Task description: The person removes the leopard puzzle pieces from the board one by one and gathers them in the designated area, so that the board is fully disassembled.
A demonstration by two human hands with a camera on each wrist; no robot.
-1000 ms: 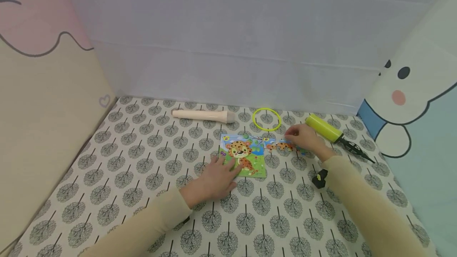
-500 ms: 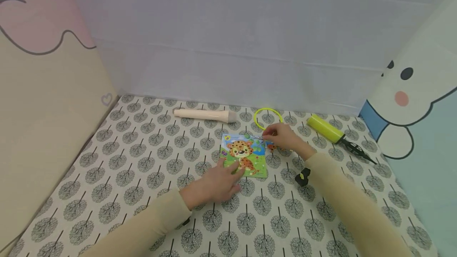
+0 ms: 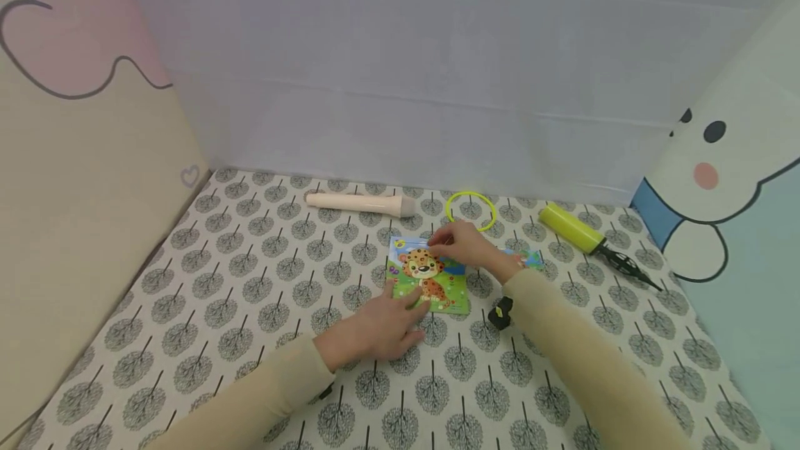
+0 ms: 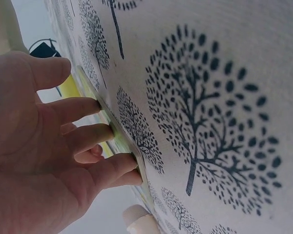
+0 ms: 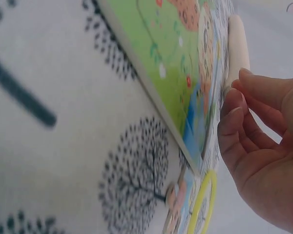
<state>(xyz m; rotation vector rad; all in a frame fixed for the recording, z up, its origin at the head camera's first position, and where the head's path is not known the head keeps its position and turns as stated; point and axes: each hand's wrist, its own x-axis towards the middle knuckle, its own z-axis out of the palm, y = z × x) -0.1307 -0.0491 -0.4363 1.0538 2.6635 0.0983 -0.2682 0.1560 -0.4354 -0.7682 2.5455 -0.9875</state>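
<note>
A thin board (image 3: 444, 304) with a cartoon leopard picture lies flat on the patterned cloth. My left hand (image 3: 384, 325) rests its spread fingertips on the board's lower left part; the left wrist view shows those fingers (image 4: 83, 139) bent at the board's edge. Over the board's upper right is my right hand (image 3: 462, 245), its thumb and fingertips brought together. Nothing shows between these fingertips (image 5: 232, 119) in the right wrist view. To the right, partly covered by the right hand, lies a strip (image 3: 528, 259) printed with a similar picture.
A pale pink flashlight-shaped tube (image 3: 359, 203) lies at the back. Beside it is a yellow ring (image 3: 494, 210), partly behind the right hand. A yellow-green pump (image 3: 571, 228) with a black end lies at the right. A grey-white sheet (image 3: 400, 89) hangs behind the cloth.
My right hand has moved left from above the strip to above the board's upper right, uncovering the strip's right end. My left hand stays at the board, its fingers slightly lower.
</note>
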